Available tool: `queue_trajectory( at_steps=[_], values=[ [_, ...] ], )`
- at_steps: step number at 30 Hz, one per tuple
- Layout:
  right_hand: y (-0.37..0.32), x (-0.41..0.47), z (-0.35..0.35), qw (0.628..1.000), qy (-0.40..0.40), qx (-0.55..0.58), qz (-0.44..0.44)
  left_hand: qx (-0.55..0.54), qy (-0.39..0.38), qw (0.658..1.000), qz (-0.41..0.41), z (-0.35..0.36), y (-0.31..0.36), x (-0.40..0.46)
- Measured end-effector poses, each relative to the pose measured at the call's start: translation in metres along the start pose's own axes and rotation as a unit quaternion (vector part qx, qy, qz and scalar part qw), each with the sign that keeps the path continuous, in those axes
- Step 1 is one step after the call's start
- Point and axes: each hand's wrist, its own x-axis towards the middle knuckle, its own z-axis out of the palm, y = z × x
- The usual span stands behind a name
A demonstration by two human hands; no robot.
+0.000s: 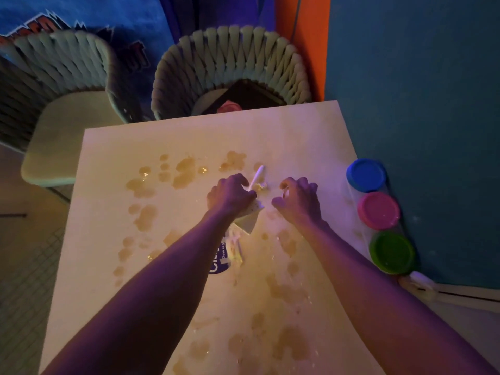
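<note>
Head view, worktop: your pale worktop [167, 136] fills the middle, and brownish stains [184, 171] are scattered over most of it.
Head view, left hand: your left hand [230, 194] sits just past centre, its fingers [238, 180] curled tight around the lower end of a white stick [257, 175].
Head view, stick position: it lies at the worktop's centre, between your two hands, with its free end over a stain.
Head view, stick axis: its long axis runs from 7 to 1 o'clock, and the free end points to 1 o'clock, away from you.
Head view, wedge: a pale wedge [250, 219] pokes out from under your left hand toward 5 o'clock. You cannot tell whether that hand holds it.
Head view, right hand: your right hand [299, 200] hovers just beside the stick at 3 o'clock, its fingers [301, 182] curled and the thumb near the forefinger. Whether it pinches anything cannot be told.
Head view, under your forearm: a packet [219, 262] with a blue label lies at 6 o'clock of the left hand, partly hidden by the arm.
Head view, right edge: three tubs stand in a row against the teal wall [419, 104] at 3 o'clock: blue lid [366, 174], pink lid [378, 211], green lid [392, 251]. They are near your right forearm.
Head view, far side: two woven chairs stand at 11 [62, 77] and 12 o'clock [230, 63]. The nearer one's seat carries a dark square thing [251, 94] and a pink object [229, 106].
</note>
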Motion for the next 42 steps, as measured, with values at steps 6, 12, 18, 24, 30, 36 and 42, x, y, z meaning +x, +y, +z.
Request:
queue_trajectory(
  at_steps=[6,12,18,24,30,36,42],
  values=[
    [0.008,0.004,-0.006,1.000,0.000,0.015,0.004,0.146,-0.017,0.989,0.006,0.012,0.023,0.018],
    [0.019,0.002,-0.010,0.999,-0.007,0.053,0.009,0.153,-0.017,0.988,-0.008,0.019,0.021,0.027],
    [0.029,-0.007,-0.008,0.997,-0.006,0.072,0.007,0.074,-0.029,0.997,0.019,0.016,0.024,0.031],
    [0.036,-0.016,-0.006,0.997,0.002,0.077,-0.006,0.092,-0.026,0.994,0.044,0.025,0.034,0.026],
    [0.048,-0.020,-0.006,0.996,0.009,0.083,-0.007,0.136,-0.003,0.990,0.043,0.035,0.037,0.030],
    [0.054,-0.024,-0.007,0.996,0.013,0.093,-0.012,0.178,-0.008,0.984,0.024,0.040,0.041,0.033],
    [0.055,-0.038,-0.012,0.995,0.019,0.095,-0.020,0.157,-0.020,0.987,-0.005,0.041,0.041,0.030]
  ],
)
